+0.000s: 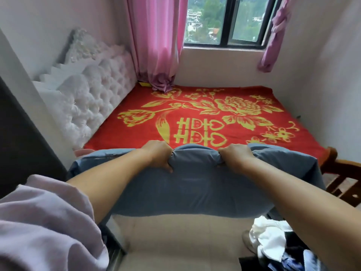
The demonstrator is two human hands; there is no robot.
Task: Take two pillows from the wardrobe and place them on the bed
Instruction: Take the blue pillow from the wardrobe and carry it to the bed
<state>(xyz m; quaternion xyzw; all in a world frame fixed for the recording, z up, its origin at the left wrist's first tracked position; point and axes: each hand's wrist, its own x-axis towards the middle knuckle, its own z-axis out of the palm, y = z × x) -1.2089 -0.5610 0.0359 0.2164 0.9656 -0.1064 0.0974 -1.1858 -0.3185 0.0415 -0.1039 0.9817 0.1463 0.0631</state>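
Observation:
A blue-grey pillow [195, 184] hangs in the air at the near edge of the bed, held by its top edge. My left hand [159, 155] is clenched on the fabric left of the middle. My right hand [235, 155] grips it right of the middle. Behind the left part a second layer of blue-grey fabric [101, 153] shows; I cannot tell whether it is another pillow. The bed [205, 114] lies ahead under a red blanket with a gold flower pattern. The wardrobe is not in sight.
A white tufted headboard [91, 98] runs along the bed's left side. Pink curtains [156, 42] hang by the window at the far end. A wooden chair [343, 177] stands at right, a pile of clothes [273, 243] on the floor at lower right.

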